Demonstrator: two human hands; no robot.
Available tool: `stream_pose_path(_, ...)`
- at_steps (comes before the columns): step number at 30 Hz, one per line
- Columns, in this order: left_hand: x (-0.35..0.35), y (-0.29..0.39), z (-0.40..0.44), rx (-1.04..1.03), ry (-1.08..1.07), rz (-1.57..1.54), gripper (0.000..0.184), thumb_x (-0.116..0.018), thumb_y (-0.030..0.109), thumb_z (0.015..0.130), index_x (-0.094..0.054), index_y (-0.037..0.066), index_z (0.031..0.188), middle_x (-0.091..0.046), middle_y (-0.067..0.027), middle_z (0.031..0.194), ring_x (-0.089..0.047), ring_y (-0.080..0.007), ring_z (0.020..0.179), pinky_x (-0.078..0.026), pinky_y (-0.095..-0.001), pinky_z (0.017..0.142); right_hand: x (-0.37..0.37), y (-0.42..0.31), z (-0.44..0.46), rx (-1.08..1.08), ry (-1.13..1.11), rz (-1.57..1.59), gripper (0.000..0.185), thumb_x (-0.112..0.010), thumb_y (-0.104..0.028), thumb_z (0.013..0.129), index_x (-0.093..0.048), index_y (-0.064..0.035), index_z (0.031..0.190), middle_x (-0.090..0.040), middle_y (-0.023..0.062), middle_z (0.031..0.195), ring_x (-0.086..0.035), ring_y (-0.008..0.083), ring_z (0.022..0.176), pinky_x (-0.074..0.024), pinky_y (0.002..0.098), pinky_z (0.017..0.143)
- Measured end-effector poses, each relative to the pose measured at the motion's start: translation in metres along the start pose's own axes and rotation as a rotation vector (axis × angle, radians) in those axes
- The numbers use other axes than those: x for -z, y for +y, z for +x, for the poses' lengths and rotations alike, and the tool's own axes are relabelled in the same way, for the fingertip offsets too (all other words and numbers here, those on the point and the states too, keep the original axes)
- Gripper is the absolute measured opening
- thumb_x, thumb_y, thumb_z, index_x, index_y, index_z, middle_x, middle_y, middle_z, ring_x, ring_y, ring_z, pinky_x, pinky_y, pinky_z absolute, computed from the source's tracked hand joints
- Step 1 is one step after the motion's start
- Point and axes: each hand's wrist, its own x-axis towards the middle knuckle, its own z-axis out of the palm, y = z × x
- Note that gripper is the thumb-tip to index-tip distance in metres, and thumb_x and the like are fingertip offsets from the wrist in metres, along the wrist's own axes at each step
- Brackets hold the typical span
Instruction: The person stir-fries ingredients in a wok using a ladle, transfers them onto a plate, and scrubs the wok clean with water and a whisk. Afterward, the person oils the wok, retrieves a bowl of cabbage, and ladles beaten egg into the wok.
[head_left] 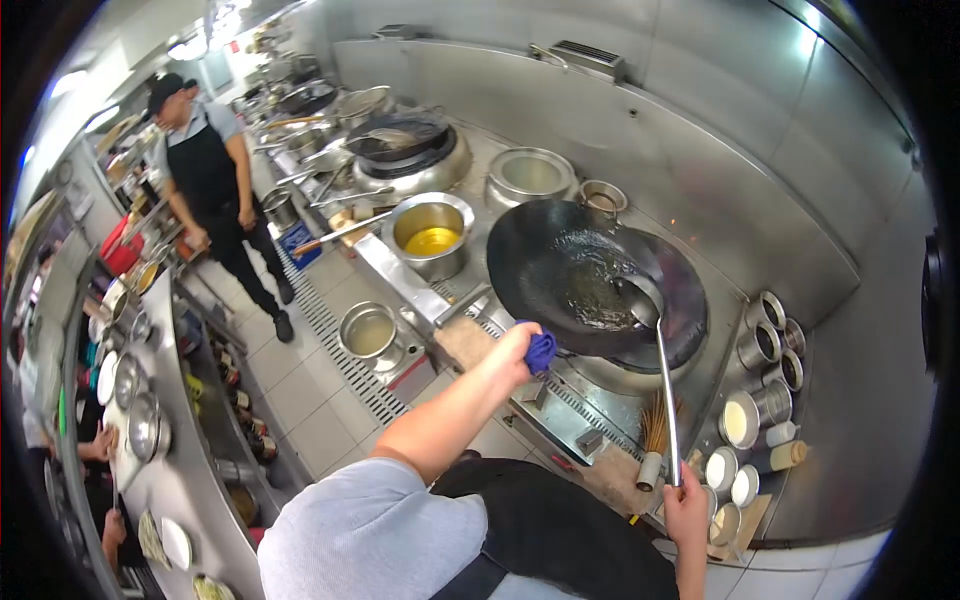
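Observation:
My left hand [520, 350] is closed round a purple cloth [540, 352] at the near left edge of a large black wok [535, 270]. The wok sits tilted on the stove, with some shiny liquid in its middle. In my right hand [686, 508], at the lower right, is the handle end of a long metal ladle [667, 400]. The ladle's bowl rests inside the wok, on its right side. Whether the cloth is wrapped round a wok handle is hidden.
A pot of yellow liquid [432, 240] and a lidless steel pot [530, 175] stand beside the wok. Seasoning containers [740, 420] line the right side, near a bamboo brush [655, 440]. Another person [215, 175] stands in the left aisle; a co-worker's hands show far left.

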Motion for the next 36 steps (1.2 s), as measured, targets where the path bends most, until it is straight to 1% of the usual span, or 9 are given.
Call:
stream_pose_path(3, 0.027, 0.028, -0.027, -0.135, 0.09, 0.03, 0.008, -0.051, 0.017, 0.073, -0.054, 0.011, 0.07, -0.057, -0.0038, 0.061, -0.055, -0.0202, 0.051, -0.046, -0.0335, 0.046, -0.016, 0.012, 0.016, 0.121, -0.011, 0.22, 0.048, -0.058, -0.002, 0.08, -0.048, 0.0013, 0.127, -0.052, -0.0016, 0.077, -0.044, 0.0056, 0.061, -0.0393, 0.0221, 0.056)
stream_pose_path(8, 0.062, 0.084, -0.072, -0.314, 0.248, 0.02, 0.009, -0.051, 0.016, 0.075, -0.055, 0.01, 0.07, -0.057, -0.0035, 0.062, -0.055, -0.0192, 0.053, -0.046, -0.0321, 0.047, -0.032, 0.008, 0.033, 0.126, -0.119, 0.23, 0.049, -0.058, -0.003, 0.08, -0.048, 0.0015, 0.127, -0.052, 0.0014, 0.078, -0.046, 0.0069, 0.064, -0.041, 0.0227, 0.059)
stream_pose_path(10, 0.083, 0.108, -0.08, -0.375, 0.281, 0.009, 0.008, -0.051, 0.016, 0.075, -0.055, 0.009, 0.072, -0.058, -0.004, 0.064, -0.056, -0.0191, 0.054, -0.047, -0.0319, 0.047, -0.05, 0.036, 0.046, 0.194, -0.095, 0.2, 0.048, -0.058, -0.006, 0.079, -0.049, 0.0014, 0.126, -0.052, 0.0037, 0.077, -0.047, 0.0086, 0.063, -0.0411, 0.024, 0.058)
stream_pose_path(15, 0.115, 0.163, -0.118, -0.536, 0.407, -0.014, 0.006, -0.049, 0.012, 0.076, -0.051, 0.007, 0.076, -0.056, -0.005, 0.064, -0.056, -0.0191, 0.052, -0.048, -0.0303, 0.047, -0.058, 0.0, 0.045, 0.165, -0.147, 0.085, 0.047, -0.059, -0.008, 0.078, -0.052, -0.0037, 0.124, -0.047, 0.002, 0.06, -0.045, 0.0107, 0.054, -0.04, 0.0279, 0.053)
stream_pose_path(25, 0.183, 0.259, -0.119, -0.712, 0.518, 0.032, 0.005, -0.047, 0.008, 0.075, -0.048, 0.005, 0.079, -0.054, -0.007, 0.063, -0.057, -0.0207, 0.05, -0.048, -0.0337, 0.04, -0.101, 0.0, 0.063, 0.145, -0.242, 0.154, 0.044, -0.06, -0.01, 0.078, -0.054, -0.0023, 0.121, -0.05, 0.0044, 0.061, -0.046, 0.0132, 0.054, -0.0403, 0.0289, 0.053)
stream_pose_path(28, 0.189, 0.275, -0.11, -0.759, 0.508, 0.031, 0.006, -0.048, 0.006, 0.074, -0.047, 0.003, 0.079, -0.054, -0.008, 0.064, -0.058, -0.0215, 0.05, -0.049, -0.0342, 0.04, -0.11, 0.002, 0.065, 0.126, -0.256, 0.066, 0.045, -0.06, -0.01, 0.078, -0.053, -0.0017, 0.121, -0.059, 0.009, 0.07, -0.056, 0.0185, 0.063, -0.0455, 0.0315, 0.061)
stream_pose_path(30, 0.185, 0.282, -0.103, -0.855, 0.612, 0.01, 0.008, -0.049, 0.003, 0.072, -0.047, 0.002, 0.08, -0.053, -0.0085, 0.067, -0.058, -0.0221, 0.051, -0.05, -0.0345, 0.041, -0.12, 0.015, 0.067, 0.175, -0.201, -0.001, 0.046, -0.06, -0.011, 0.078, -0.053, -0.0024, 0.122, -0.064, 0.0146, 0.086, -0.063, 0.0236, 0.078, -0.0484, 0.0335, 0.072)
stream_pose_path(33, 0.168, 0.285, -0.101, -0.903, 0.607, -0.002, 0.01, -0.05, 0.001, 0.071, -0.046, 0.002, 0.08, -0.052, -0.0085, 0.068, -0.058, -0.0224, 0.052, -0.05, -0.0351, 0.042, -0.12, -0.001, 0.061, 0.125, -0.243, 0.028, 0.047, -0.06, -0.012, 0.079, -0.051, -0.0038, 0.124, -0.064, 0.0184, 0.099, -0.064, 0.0264, 0.09, -0.0481, 0.0342, 0.08)
stream_pose_path(36, 0.16, 0.291, -0.092, -0.909, 0.643, 0.007, 0.009, -0.05, 0.0, 0.072, -0.046, 0.001, 0.08, -0.052, -0.0079, 0.068, -0.058, -0.0222, 0.052, -0.051, -0.0351, 0.043, -0.127, 0.007, 0.056, 0.114, -0.229, 0.037, 0.047, -0.059, -0.013, 0.08, -0.051, -0.0055, 0.126, -0.065, 0.0154, 0.089, -0.064, 0.0243, 0.081, -0.0483, 0.0338, 0.074)
